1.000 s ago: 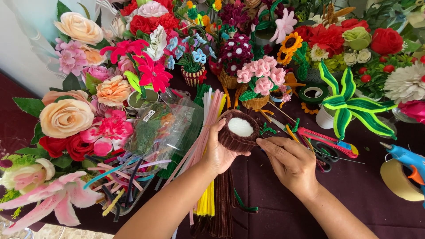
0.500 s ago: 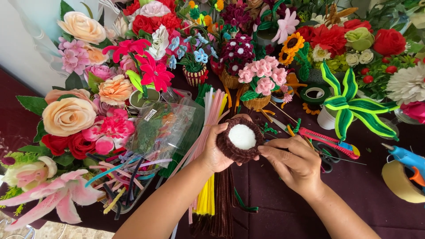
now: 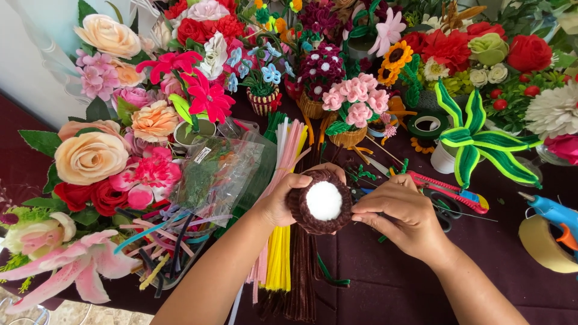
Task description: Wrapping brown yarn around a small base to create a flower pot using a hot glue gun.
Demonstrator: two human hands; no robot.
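Two forearms enter from the lower edge, both bare to where the picture cuts them off; no sleeve or cuff shows on either. The left hand (image 3: 282, 201) and the right hand (image 3: 404, 215) are ungloved. No ring, watch or bracelet can be seen on the fingers or wrists. The fingernails look short and plain, with no coloured polish to be made out.

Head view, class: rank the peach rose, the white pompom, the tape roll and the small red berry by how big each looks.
1. Peach rose, clearly largest.
2. Tape roll, though the frame edge cuts it off.
3. White pompom, close behind the roll; being held nearer the camera may enlarge it.
4. Red berry, smallest.
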